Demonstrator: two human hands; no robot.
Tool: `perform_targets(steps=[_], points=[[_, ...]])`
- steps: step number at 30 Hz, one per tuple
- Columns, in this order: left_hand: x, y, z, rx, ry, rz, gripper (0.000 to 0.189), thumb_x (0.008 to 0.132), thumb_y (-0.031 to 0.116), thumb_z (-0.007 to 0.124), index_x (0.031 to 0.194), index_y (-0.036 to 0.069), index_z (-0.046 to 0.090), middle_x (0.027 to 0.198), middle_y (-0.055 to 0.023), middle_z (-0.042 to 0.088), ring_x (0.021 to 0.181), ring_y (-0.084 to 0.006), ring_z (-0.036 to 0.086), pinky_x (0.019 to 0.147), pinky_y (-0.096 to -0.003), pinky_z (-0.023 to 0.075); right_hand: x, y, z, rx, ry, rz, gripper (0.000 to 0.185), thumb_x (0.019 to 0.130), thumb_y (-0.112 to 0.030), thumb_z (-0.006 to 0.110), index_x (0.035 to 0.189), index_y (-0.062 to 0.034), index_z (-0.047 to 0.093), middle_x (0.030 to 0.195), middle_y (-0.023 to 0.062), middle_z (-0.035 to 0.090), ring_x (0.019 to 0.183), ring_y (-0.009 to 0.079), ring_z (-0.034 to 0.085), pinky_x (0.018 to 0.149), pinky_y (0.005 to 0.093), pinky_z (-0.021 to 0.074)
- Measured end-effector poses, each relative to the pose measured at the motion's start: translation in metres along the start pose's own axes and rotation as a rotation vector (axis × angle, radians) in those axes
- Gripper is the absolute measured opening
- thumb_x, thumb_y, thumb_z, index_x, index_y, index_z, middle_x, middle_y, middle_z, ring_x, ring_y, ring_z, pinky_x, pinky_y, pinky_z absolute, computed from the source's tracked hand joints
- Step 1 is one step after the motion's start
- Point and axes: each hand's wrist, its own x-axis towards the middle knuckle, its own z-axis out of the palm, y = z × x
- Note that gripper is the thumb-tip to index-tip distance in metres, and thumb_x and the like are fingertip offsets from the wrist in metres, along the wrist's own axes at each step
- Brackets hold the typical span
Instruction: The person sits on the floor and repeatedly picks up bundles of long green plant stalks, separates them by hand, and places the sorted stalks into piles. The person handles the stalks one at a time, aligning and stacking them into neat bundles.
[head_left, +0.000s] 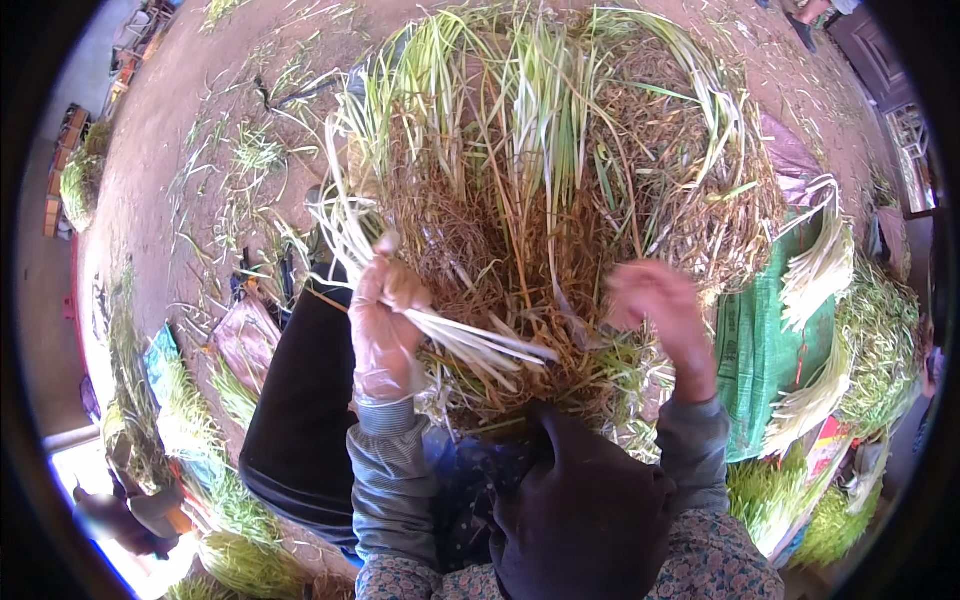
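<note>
My left hand, in a thin clear glove, is closed around a small bunch of long pale stalks. The stalks stick out past both sides of the fist. To the right, my right hand is raised over the near edge of the plant heap and blurred by motion. Its fingers look curled, and whether they hold anything is unclear. Before me lies a big heap of leafy plants, green-white leaves at the far side and brown, dry matter nearer me. Loose leaf scraps cover my lap.
At right, bundles of pale stalks lie on a green woven sack. Green bundles lie at lower left, near a bent-over person. Scraps litter the earthen floor. Another person's leg shows at upper right.
</note>
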Motion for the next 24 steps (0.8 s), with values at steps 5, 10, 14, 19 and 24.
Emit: perform_targets(steps=[5, 10, 14, 19, 24], points=[[0.014, 0.002, 0.029, 0.240, -0.071, -0.022, 0.052, 0.095, 0.028, 0.057, 0.132, -0.003, 0.040, 0.055, 0.0086, 0.041, 0.043, -0.0019, 0.035, 0.035, -0.0195, 0.0292, 0.012, 0.011, 0.094, -0.046, -0.203, -0.139, 0.036, 0.090, -0.022, 0.059, 0.119, -0.0010, 0.054, 0.113, 0.0164, 0.062, 0.089, 0.0222, 0.067, 0.073, 0.0299, 0.0547], [0.037, 0.067, 0.040, 0.146, -0.250, 0.120, 0.058, 0.097, 0.028, 0.052, 0.142, 0.000, 0.029, 0.053, 0.0077, 0.044, 0.042, -0.0019, 0.039, 0.034, -0.0197, 0.0344, -0.006, 0.062, 0.078, -0.429, -0.156, -0.080, 0.022, 0.095, -0.025, 0.054, 0.098, -0.0050, 0.063, 0.062, 0.0091, 0.062, 0.055, 0.0225, 0.063, 0.054, 0.0343, 0.0481], [0.018, 0.029, 0.027, 0.273, -0.075, 0.111, 0.048, 0.100, 0.028, 0.046, 0.135, -0.003, 0.039, 0.050, 0.0062, 0.041, 0.038, -0.0040, 0.033, 0.033, -0.0210, 0.0286, 0.024, 0.094, 0.050, -0.791, 0.189, -0.078, 0.023, 0.094, -0.026, 0.055, 0.090, -0.0049, 0.063, 0.058, 0.0122, 0.058, 0.048, 0.0227, 0.058, 0.048, 0.0337, 0.0470], [-0.007, -0.003, 0.007, -0.105, 0.037, -0.172, 0.034, 0.102, 0.020, 0.038, 0.120, -0.005, 0.051, 0.047, 0.0043, 0.034, 0.037, -0.0070, 0.030, 0.038, -0.0235, 0.0291, 0.018, 0.056, 0.054, -0.102, 0.116, 0.058, 0.013, 0.092, -0.013, 0.059, 0.086, -0.0012, 0.061, 0.058, 0.0046, 0.058, 0.044, 0.0083, 0.053, 0.039, 0.0233, 0.0415], [-0.014, -0.008, 0.031, 0.218, 0.138, -0.036, 0.030, 0.099, 0.027, 0.045, 0.097, 0.000, 0.058, 0.046, 0.0062, 0.031, 0.036, -0.0058, 0.027, 0.037, -0.0234, 0.0249, 0.019, 0.033, 0.056, -0.079, -0.025, 0.059, 0.014, 0.088, -0.012, 0.064, 0.088, -0.0005, 0.057, 0.063, 0.0051, 0.060, 0.047, 0.0116, 0.054, 0.044, 0.0252, 0.0410]])
